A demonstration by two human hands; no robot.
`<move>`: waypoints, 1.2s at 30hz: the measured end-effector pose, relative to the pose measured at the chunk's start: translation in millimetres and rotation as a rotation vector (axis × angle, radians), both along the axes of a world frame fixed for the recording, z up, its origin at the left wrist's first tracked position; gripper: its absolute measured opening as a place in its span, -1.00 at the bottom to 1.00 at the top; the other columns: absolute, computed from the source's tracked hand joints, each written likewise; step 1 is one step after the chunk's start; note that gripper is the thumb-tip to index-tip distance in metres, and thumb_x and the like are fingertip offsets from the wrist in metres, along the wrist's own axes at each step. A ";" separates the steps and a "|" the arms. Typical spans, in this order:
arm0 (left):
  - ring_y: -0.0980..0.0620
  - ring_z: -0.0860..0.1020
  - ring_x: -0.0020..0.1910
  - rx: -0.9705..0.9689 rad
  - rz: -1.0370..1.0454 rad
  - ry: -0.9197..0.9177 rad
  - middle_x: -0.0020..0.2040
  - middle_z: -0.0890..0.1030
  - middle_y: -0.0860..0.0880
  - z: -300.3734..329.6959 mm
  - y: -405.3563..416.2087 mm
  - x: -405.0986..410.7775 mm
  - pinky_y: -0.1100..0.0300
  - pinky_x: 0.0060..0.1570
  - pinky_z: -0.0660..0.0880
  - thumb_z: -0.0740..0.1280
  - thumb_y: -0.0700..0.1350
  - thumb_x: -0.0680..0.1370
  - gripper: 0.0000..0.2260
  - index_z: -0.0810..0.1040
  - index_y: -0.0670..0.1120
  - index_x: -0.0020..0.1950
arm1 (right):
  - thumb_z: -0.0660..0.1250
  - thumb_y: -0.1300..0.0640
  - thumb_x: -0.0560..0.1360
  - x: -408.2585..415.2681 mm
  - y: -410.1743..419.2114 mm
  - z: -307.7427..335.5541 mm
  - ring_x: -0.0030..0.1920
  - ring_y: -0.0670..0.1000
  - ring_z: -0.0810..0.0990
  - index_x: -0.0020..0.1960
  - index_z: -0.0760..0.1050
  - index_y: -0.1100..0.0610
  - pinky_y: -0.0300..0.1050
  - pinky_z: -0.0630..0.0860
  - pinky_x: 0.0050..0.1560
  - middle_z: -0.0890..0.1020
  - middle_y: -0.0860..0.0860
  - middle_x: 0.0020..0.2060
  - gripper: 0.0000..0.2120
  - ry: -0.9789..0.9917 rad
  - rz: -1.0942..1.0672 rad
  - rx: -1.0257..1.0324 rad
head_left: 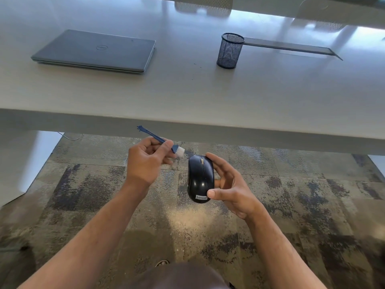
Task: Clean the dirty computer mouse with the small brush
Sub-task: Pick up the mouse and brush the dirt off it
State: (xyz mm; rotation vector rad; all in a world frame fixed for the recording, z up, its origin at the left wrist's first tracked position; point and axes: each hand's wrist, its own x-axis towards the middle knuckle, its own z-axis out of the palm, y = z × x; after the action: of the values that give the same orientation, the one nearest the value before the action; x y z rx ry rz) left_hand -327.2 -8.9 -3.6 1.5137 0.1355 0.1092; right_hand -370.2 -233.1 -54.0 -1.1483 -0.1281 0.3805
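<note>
Two hands: left (145,161) pinching brush (160,140), right (227,184) gripping mouse (200,178).

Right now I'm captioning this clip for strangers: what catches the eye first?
The black mouse held in the right hand over the carpet, with the left hand pinching a small blue brush just beside it. Behind, on the grey table, lie a closed laptop and a mesh pen cup.

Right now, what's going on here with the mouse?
A person holds a black mouse in the right hand and pinches a small blue brush in the left hand, below the table's edge. The bristles sit just off the mouse's front, not clearly touching. A closed laptop and mesh cup rest on the table.
</note>
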 end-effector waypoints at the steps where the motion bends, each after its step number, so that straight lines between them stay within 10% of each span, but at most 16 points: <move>1: -0.05 0.67 -0.29 -0.012 0.003 0.004 -0.27 0.70 -0.07 0.4 0.2 0.6 0.23 -0.32 0.59 0.41 -0.19 0.53 -0.96 0.62 -0.13 -0.11 | 0.70 0.27 0.19 0.5 0.6 0.1 0.08 0.22 0.70 0.51 0.35 0.13 0.20 0.65 0.09 0.43 0.10 0.49 -0.03 -0.002 0.008 0.004; 36: 0.06 0.49 -0.33 0.046 -0.446 0.248 -0.24 0.56 -0.13 1.9 -14.9 31.4 0.20 -0.30 0.47 0.35 -0.16 0.56 -0.78 0.60 -0.32 0.07 | 0.64 0.30 0.25 -9.2 3.8 11.8 0.20 0.31 0.62 0.49 0.36 0.09 0.28 0.59 0.16 0.50 0.23 0.38 -0.11 -0.048 0.139 -0.125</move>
State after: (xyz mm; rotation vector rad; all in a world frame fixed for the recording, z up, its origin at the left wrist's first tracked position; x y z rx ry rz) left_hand -295.8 -23.8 -1.7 1.5652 -0.0098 -0.4352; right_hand -379.4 -229.3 -42.2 -1.2763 -0.2293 0.4899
